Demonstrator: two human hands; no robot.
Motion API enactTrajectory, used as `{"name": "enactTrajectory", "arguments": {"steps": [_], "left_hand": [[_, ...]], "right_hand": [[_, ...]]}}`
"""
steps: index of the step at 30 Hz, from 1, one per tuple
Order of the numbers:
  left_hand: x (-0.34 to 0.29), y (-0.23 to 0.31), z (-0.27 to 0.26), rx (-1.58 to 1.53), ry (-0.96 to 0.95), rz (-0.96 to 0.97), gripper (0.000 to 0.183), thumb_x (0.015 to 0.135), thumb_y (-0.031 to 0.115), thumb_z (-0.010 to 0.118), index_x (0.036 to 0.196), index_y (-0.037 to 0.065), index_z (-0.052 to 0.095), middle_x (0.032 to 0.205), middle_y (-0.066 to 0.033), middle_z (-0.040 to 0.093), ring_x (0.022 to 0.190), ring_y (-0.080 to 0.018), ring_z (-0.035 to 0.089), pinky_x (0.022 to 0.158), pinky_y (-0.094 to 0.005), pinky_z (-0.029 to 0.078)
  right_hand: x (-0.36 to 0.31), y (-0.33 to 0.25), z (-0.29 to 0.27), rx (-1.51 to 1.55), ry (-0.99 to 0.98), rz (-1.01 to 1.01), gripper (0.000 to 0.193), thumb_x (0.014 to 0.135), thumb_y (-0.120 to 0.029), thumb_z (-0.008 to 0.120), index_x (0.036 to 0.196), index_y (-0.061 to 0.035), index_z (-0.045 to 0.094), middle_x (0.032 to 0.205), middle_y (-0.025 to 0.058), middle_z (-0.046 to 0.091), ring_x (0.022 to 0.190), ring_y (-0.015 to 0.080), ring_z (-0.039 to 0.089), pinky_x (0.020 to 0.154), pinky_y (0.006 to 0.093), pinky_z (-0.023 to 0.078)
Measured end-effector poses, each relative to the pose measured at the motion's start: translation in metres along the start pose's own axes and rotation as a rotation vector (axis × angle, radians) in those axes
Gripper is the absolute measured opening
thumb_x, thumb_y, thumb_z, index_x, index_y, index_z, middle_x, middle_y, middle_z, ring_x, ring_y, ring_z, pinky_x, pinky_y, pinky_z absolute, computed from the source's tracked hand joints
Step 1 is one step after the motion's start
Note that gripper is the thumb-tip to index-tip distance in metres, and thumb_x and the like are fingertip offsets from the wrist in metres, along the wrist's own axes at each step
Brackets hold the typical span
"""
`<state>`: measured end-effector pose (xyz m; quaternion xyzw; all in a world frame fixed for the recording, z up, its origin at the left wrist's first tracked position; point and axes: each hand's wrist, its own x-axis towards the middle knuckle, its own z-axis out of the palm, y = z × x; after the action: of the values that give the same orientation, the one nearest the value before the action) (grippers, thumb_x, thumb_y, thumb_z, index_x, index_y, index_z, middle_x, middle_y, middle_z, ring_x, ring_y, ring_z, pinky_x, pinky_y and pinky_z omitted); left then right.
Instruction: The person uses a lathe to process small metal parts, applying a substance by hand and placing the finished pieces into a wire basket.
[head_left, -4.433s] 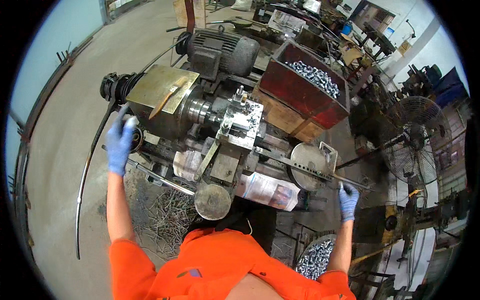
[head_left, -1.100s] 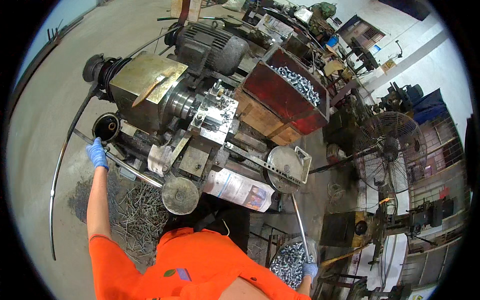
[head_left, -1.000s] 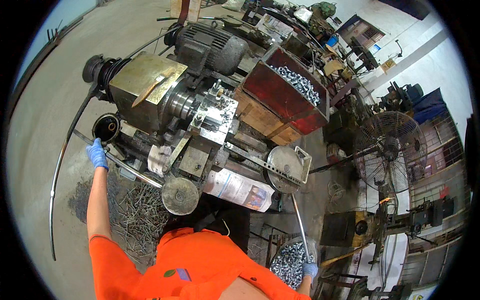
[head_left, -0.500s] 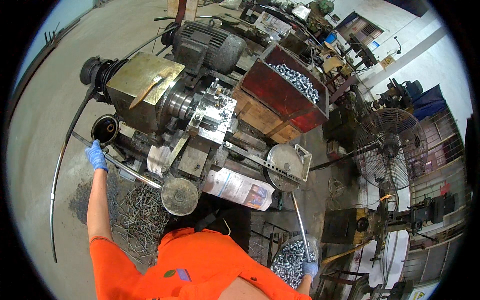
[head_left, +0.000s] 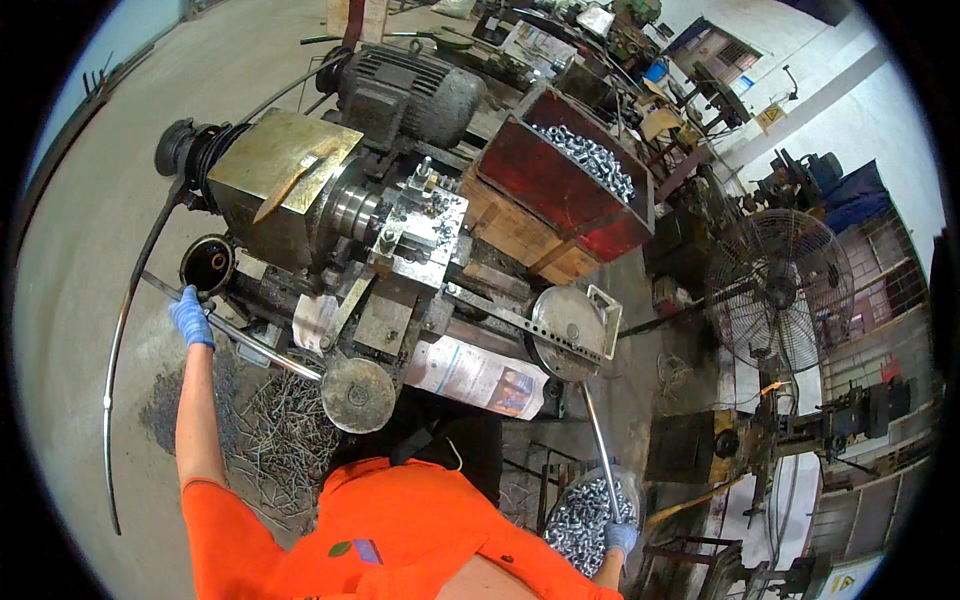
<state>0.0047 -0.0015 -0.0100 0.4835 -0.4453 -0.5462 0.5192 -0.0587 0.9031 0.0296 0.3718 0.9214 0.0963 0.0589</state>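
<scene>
In a blue glove, my left hand (head_left: pixel 190 318) is closed round the end of a long metal lever (head_left: pixel 262 350), which runs to a round knob-like disc (head_left: pixel 358 395) at the front of a small lathe (head_left: pixel 375 225). My right hand (head_left: pixel 620 540), also gloved, grips the lower end of another steel lever (head_left: pixel 598 430). That one slants down from a round plate (head_left: pixel 570 335) at the lathe's right end. Below it stands a bucket of small shiny metal parts (head_left: pixel 580 530). The lathe's chuck (head_left: pixel 355 212) faces a tool block (head_left: pixel 425 235) strewn with metal chips.
A red bin (head_left: pixel 560 185) of metal parts rests on a wooden crate beside the lathe. An electric motor (head_left: pixel 410 100) sits behind. Metal shavings (head_left: pixel 285 430) cover the floor at left. A large fan (head_left: pixel 780 285) stands at right. Printed paper (head_left: pixel 475 380) lies along the lathe's front.
The view has shifted slightly, moving the lathe a little left in the picture. Both hands keep their hold on the levers.
</scene>
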Motion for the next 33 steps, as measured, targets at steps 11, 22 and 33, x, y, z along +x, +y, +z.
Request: {"name": "enactTrajectory", "arguments": {"steps": [11,22,33], "left_hand": [[-0.003,0.003,-0.001,-0.038,0.007,-0.01,0.015,0.082,0.011,0.055,0.076,-0.003,0.054,0.058,-0.0112,0.058,0.039,-0.0161,0.052,0.035,-0.0275,0.042],[0.003,-0.001,-0.006,-0.017,-0.02,0.035,0.012,0.081,0.008,0.055,0.082,-0.004,0.054,0.061,-0.0115,0.059,0.041,-0.0177,0.054,0.037,-0.0279,0.045],[-0.013,0.017,-0.002,-0.006,-0.011,0.001,0.011,0.082,0.007,0.053,0.078,-0.004,0.057,0.061,-0.0103,0.06,0.042,-0.0158,0.054,0.039,-0.0282,0.044]], "right_hand": [[-0.012,-0.006,-0.015,0.033,-0.079,-0.025,0.042,0.067,-0.031,0.06,0.092,0.0028,0.062,0.095,0.0275,0.06,0.093,0.0389,0.058,0.082,0.0429,0.047],[-0.019,-0.003,-0.01,0.118,-0.037,-0.061,0.055,0.064,-0.023,0.061,0.113,0.0001,0.052,0.1,0.0262,0.059,0.094,0.0402,0.057,0.082,0.0416,0.046],[-0.02,0.0,-0.005,0.091,-0.054,0.006,0.037,0.066,-0.031,0.063,0.083,0.0021,0.065,0.089,0.0262,0.061,0.088,0.0382,0.06,0.079,0.0434,0.048]]}}
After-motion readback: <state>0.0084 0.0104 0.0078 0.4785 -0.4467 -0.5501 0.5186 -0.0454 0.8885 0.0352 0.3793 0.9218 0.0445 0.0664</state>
